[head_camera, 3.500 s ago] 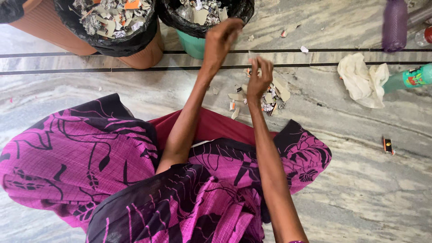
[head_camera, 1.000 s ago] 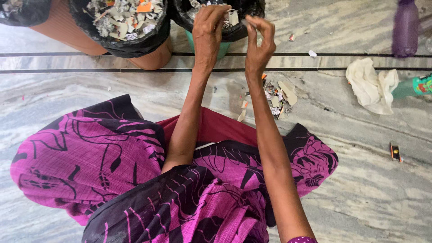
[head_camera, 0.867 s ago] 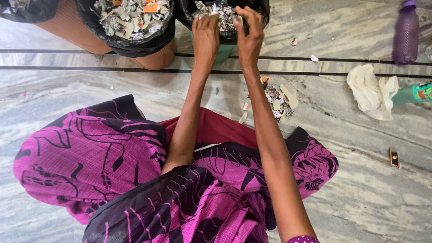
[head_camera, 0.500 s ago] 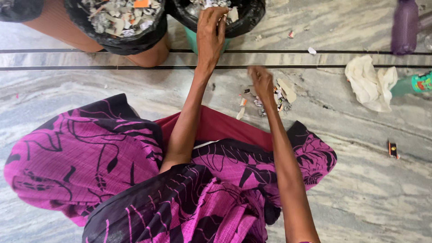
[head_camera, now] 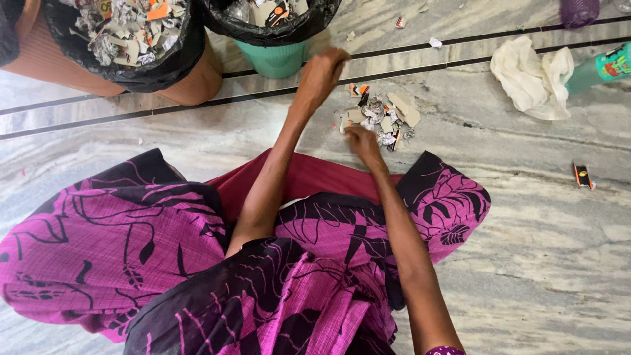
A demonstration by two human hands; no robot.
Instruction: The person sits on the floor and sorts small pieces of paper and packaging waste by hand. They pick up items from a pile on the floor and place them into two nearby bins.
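A small heap of torn scraps (head_camera: 382, 118) lies on the streaked grey marble floor (head_camera: 539, 250), just in front of the person's knees: flat beige card pieces with ragged edges, crumpled grey-white bits and a few orange flecks. The right hand (head_camera: 360, 139) rests at the near left edge of that heap, knuckles up, wrist bent down, fingers curled together onto the scraps; whether they pinch a piece cannot be told. The left hand (head_camera: 320, 74) hangs blurred above and to the left of the heap, arm stretched forward from the lap, fingers drawn in to a loose fist; what it holds, if anything, cannot be told. Beyond the heap to the left stands a green bin (head_camera: 273, 58) lined with a glossy black bag, filled with paper shreds, and further left a ribbed terracotta-coloured bin (head_camera: 190, 79) with the same black liner and a mound of beige, grey and orange shreds. To the right of the heap lies a rumpled cream cloth (head_camera: 531, 75), touching a green plastic bottle (head_camera: 598, 68) on its side. A small dark box with orange ends (head_camera: 582, 176) sits well to the right of the heap. Nearer than the heap spreads magenta fabric with black leaf prints (head_camera: 131, 243).
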